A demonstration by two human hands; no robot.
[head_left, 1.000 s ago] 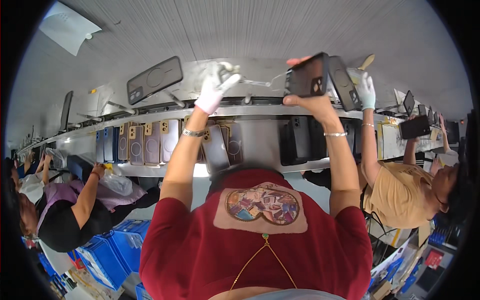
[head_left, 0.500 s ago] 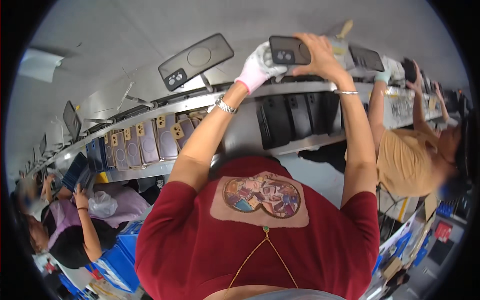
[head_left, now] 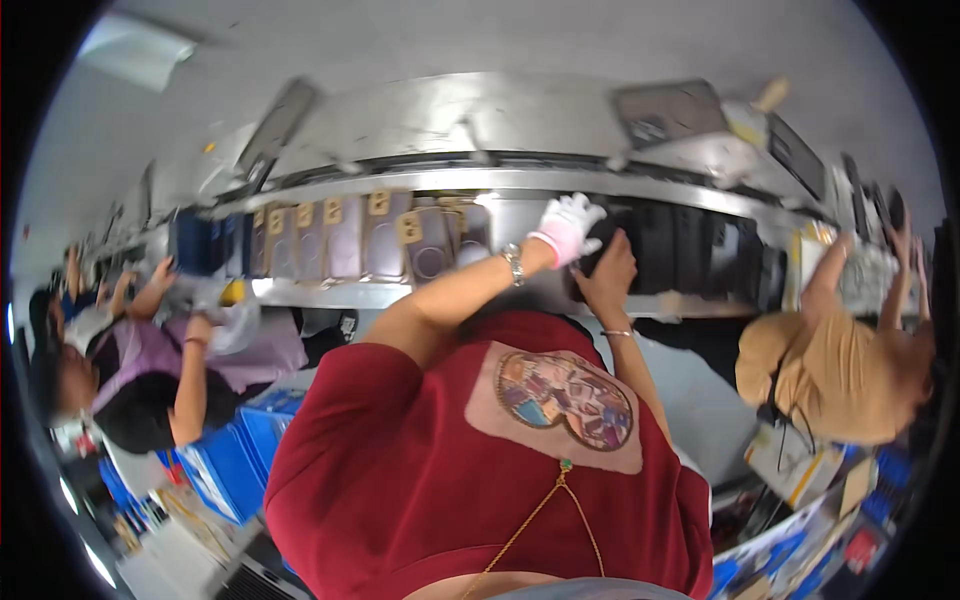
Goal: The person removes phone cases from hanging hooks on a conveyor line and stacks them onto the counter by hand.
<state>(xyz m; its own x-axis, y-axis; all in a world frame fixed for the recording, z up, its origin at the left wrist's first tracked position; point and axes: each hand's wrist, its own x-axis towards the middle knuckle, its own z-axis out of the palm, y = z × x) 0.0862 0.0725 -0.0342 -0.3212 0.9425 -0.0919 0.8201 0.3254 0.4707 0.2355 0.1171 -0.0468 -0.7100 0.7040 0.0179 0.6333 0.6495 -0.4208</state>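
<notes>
My right hand [head_left: 612, 270], bare, is closed around a dark phone case [head_left: 602, 230], standing at the left end of a row of black phone cases [head_left: 690, 250] in the near trough. Beside it, my left hand [head_left: 568, 228], in a white glove with a pink cuff, has its fingers spread close to the case's upper left side. Whether the glove touches the case is hard to tell, as the hands blur and partly cover it. To the left stand several purplish phone cases [head_left: 345, 240] with tan camera parts.
Beyond the metal rail [head_left: 440, 180], a dark phone-shaped panel [head_left: 280, 125] is tilted at left, another panel [head_left: 670, 110] at right. Dark blue cases [head_left: 200, 242] fill the trough's left end. Co-workers sit on both sides, one in purple [head_left: 150, 350], one in tan [head_left: 810, 370]. Blue bins [head_left: 225, 470] stand at lower left.
Both hands have come down from above the rail to the near trough, the phone case with them. The left hand has opened off the case. My view has swung, shifting the trough rightward.
</notes>
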